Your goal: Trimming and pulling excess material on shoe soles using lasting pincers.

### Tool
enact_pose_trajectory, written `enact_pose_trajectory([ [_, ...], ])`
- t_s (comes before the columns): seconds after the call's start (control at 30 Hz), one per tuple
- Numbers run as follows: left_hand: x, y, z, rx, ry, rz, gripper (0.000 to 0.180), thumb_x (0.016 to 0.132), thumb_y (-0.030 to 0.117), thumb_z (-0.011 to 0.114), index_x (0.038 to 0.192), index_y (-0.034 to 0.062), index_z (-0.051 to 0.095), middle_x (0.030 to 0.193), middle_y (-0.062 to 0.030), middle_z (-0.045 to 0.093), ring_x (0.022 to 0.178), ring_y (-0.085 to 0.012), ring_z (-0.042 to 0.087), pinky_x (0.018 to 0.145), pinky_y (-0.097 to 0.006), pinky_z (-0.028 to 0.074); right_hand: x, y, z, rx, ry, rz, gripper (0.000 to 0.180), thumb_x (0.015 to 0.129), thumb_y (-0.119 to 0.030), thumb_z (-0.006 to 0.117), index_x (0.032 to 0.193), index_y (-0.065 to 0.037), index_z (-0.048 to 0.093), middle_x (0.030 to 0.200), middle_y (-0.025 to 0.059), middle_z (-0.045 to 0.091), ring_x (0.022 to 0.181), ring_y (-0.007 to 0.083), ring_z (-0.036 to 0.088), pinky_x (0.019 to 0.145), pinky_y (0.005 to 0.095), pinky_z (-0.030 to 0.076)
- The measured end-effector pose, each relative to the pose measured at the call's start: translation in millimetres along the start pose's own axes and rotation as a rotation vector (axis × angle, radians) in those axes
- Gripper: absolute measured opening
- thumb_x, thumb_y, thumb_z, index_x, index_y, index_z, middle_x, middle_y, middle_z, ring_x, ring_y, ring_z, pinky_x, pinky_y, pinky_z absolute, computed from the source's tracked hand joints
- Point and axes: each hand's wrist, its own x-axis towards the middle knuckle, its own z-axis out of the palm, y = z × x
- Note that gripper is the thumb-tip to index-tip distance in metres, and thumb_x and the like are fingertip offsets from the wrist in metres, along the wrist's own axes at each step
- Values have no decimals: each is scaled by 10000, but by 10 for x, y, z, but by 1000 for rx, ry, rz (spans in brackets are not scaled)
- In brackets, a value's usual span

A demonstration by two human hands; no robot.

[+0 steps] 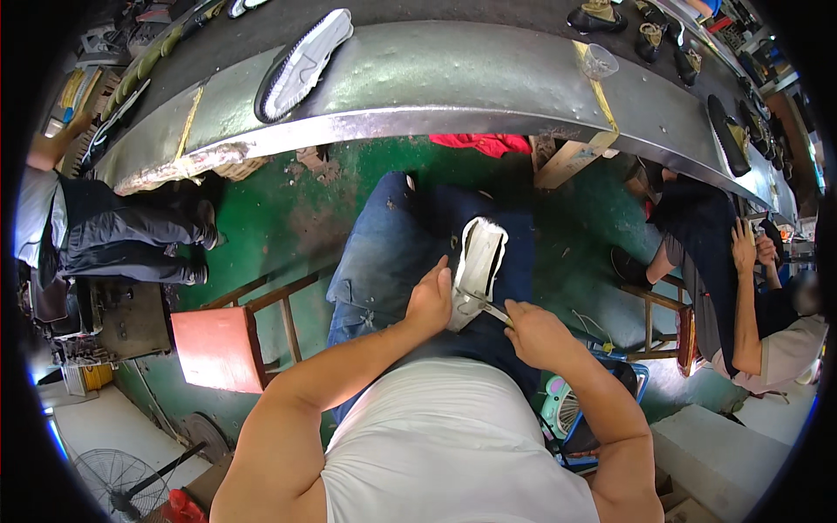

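A shoe upper [479,253], white on its underside with a dark edge, lies lengthwise over my lap, its underside facing up. My left hand [432,299] grips its near left side, thumb pointing up along the edge. From the right, my right hand [539,333] is closed round a slim metal hand tool [495,311]. The tool's tip touches the near part of the white underside; its exact kind is hard to make out. Beneath the shoe is the dark blue cloth [516,261] over my legs.
Ahead runs a metal-edged bench [453,74] with another white-bottomed shoe [305,65] and a clear cup [600,61] on it. A reddish stool [218,349] stands at left. Co-workers sit on both sides. A green fan [561,405] is by my right elbow.
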Motion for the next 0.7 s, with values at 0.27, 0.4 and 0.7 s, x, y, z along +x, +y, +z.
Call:
enact_pose_trajectory([
  [0.27, 24, 81, -100, 329, -223, 365, 551, 1045, 275, 419, 1565, 147, 291, 1562, -265, 283, 1328, -443, 456, 1082, -428, 433, 150, 236, 122, -124, 276, 100, 243, 902, -139, 641, 1093, -7, 569, 982, 207, 665, 885, 350, 673, 748, 457, 533],
  [0.4, 115, 300, -206, 473, -375, 359, 564, 1025, 235, 446, 1567, 195, 296, 1579, -302, 206, 1260, -494, 507, 1033, -444, 484, 88, 422, -37, 50, 195, 117, 253, 907, -187, 643, 1062, 5, 590, 943, 227, 665, 900, 418, 653, 803, 476, 518],
  [0.7, 197, 541, -254, 548, -515, 279, 573, 1022, 305, 455, 1568, 276, 283, 1539, -392, 173, 1160, -537, 561, 1014, -477, 493, 490, 335, -153, 180, 341, 49, 334, 1010, -299, 517, 1063, 27, 569, 951, 257, 662, 899, 451, 645, 809, 501, 509],
])
